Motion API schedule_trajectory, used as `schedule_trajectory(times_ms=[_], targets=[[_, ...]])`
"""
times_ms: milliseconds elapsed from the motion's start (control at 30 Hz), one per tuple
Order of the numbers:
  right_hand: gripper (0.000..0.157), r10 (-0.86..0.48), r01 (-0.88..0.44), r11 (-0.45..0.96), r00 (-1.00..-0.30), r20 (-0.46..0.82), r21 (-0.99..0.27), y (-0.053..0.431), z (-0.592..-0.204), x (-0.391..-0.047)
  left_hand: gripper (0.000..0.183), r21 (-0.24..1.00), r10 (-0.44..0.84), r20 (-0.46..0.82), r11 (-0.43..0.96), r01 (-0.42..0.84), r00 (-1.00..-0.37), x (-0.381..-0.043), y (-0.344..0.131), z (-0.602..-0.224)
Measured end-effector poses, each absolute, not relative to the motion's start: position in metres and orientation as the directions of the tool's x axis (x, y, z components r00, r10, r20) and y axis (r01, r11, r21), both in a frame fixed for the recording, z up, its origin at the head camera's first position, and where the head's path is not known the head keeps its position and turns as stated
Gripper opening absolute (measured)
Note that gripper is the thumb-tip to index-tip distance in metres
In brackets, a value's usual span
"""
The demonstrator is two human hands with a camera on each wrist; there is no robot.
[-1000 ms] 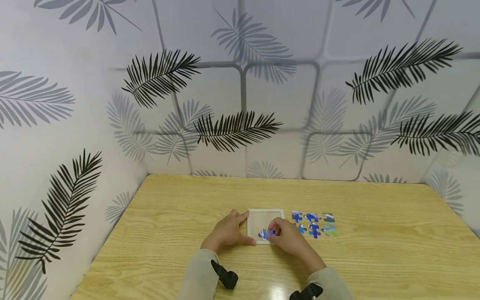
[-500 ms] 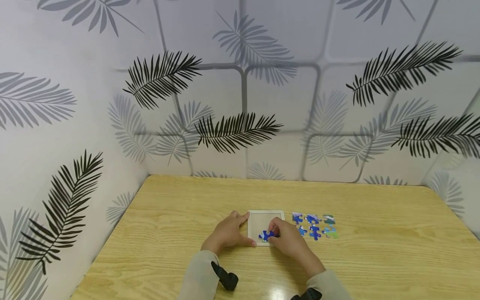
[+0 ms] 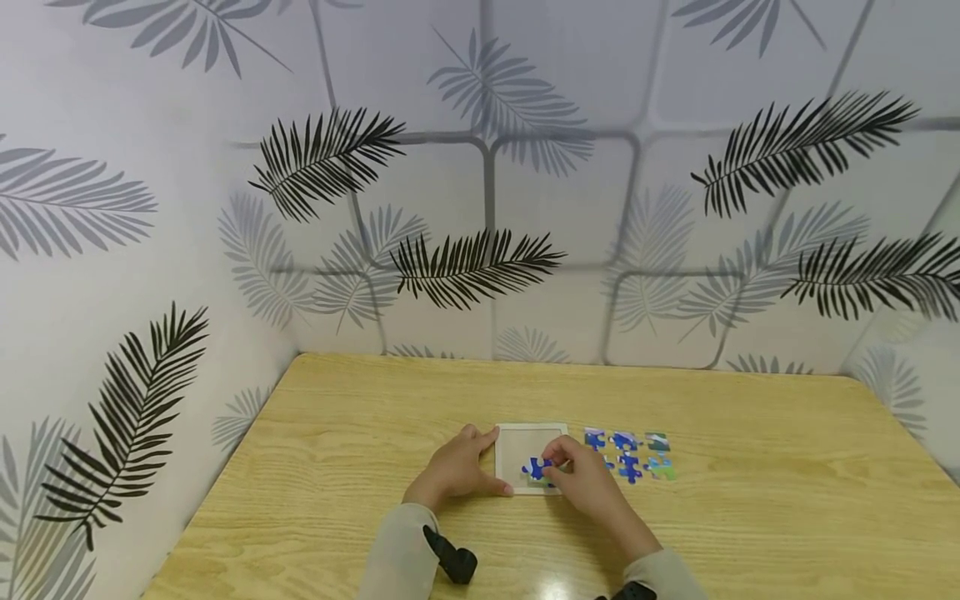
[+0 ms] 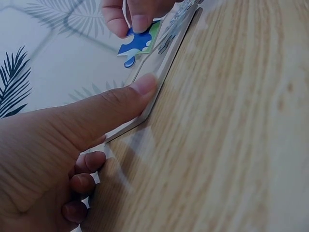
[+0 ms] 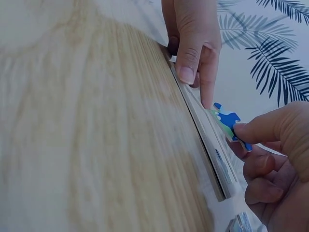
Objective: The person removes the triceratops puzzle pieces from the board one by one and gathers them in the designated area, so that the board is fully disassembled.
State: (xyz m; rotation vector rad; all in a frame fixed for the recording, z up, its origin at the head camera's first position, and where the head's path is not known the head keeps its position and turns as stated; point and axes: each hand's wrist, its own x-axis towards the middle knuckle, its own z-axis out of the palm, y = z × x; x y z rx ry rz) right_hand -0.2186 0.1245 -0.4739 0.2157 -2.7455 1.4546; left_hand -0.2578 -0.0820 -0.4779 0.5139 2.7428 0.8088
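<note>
In the head view a shallow white puzzle tray with a pale base lies on the table. My left hand spans its left side, with the index finger near the far corner and the straight thumb pressing the near rim. My right hand pinches a jigsaw piece between thumb and fingers over the tray's near right part. Blue with a green and white edge, that piece is held tilted in the right wrist view. The fingers of my right hand cover part of it.
Several loose jigsaw pieces lie in two rows just right of the tray, partly behind my right hand. The wooden table reaches back to a wall with leaf patterns. Each wrist wears a black camera.
My right hand has lifted the jigsaw piece from low in the tray and tilted it, shifting slightly right and away. My left hand stays at the tray's left side.
</note>
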Motion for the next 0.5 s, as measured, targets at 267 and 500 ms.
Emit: schedule_trajectory(times_ms=[267,500], targets=[[0.012,-0.063,-0.067,0.512,-0.997,0.04,-0.856,0.142,-0.479,-0.215,0.097,0.56,0.393,-0.126,0.786,0.262,-0.911,-0.259,-0.082,-0.481],[0.011,-0.021,-0.045,0.532,-0.999,0.04,-0.846,0.173,-0.478,-0.21,0.097,0.566,0.4,-0.122,0.78,0.267,-0.908,-0.26,-0.083,-0.482]])
